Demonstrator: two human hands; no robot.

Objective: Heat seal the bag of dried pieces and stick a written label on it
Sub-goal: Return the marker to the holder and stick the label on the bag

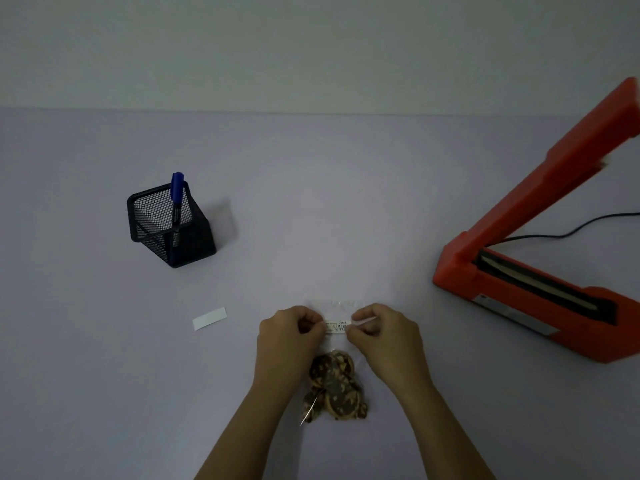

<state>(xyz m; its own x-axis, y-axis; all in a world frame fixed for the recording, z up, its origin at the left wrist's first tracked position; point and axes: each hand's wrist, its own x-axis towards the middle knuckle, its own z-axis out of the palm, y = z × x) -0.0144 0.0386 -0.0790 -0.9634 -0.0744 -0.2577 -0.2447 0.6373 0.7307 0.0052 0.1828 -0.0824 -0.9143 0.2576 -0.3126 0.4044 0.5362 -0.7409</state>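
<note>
Orange sealer at three o'clock; one mesh pot with one blue marker at ten.
Left hand and right hand pinch one label, writing unreadable, over one bag of dried pieces at six; white strip at eight.

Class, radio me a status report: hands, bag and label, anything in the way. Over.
Left hand and right hand pinch the written label by its ends, over the clear bag. Dried pieces inside. Nothing in the way; sealer open, off right.
</note>
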